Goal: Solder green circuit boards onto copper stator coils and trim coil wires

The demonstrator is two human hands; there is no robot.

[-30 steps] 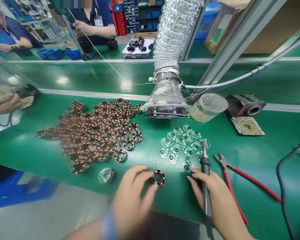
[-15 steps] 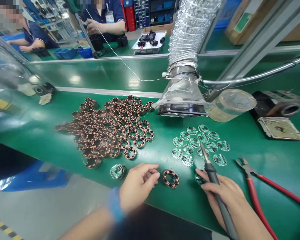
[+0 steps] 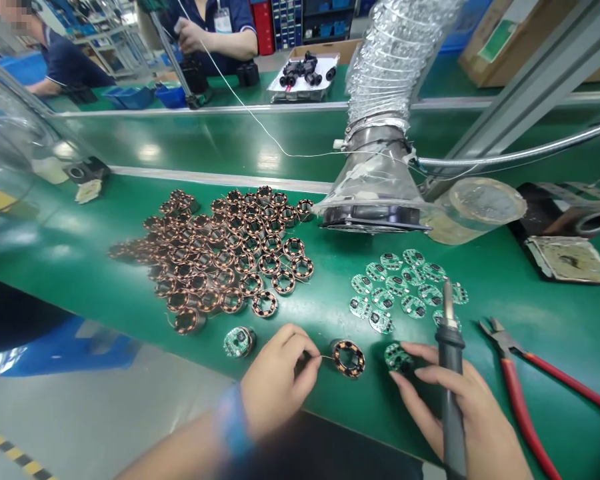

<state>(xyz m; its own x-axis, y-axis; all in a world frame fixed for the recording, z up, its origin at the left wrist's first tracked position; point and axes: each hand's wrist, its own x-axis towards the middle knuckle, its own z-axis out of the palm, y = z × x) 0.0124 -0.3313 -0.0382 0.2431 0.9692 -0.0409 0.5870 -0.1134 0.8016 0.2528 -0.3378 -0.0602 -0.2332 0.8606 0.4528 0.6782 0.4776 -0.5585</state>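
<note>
Many copper-wound rings (image 3: 225, 257), heaped on the left half of the worktop (image 3: 330, 310), reaching toward its far edge. One board-topped ring (image 3: 237, 341), beside the front edge.

Left hand (image 3: 283, 367): thumb and forefinger pinched narrow on a fine wire (image 3: 327, 357), which appears to run to the next item. Wire probably soft and easily snapped; take the loose end lightly.

One single ring (image 3: 339, 363), near the front edge, between the hands, untouched by the fingers. Likely rigid and dense for its size; best gripped by the outer wall, clear of the windings.

A dozen or so loose boards (image 3: 397, 286), spread midway between far and front edges.

One held board (image 3: 397, 358), between thumb and forefinger of the right hand (image 3: 440, 390); contact with the worktop cannot be told. Likely light, stiff, fragile at its small parts; best held by the rim.

One soldering iron (image 3: 451, 373), carried in the same hand, tip toward the far edge.

One pair of red-handled pliers (image 3: 517, 393), right of that hand.
</note>
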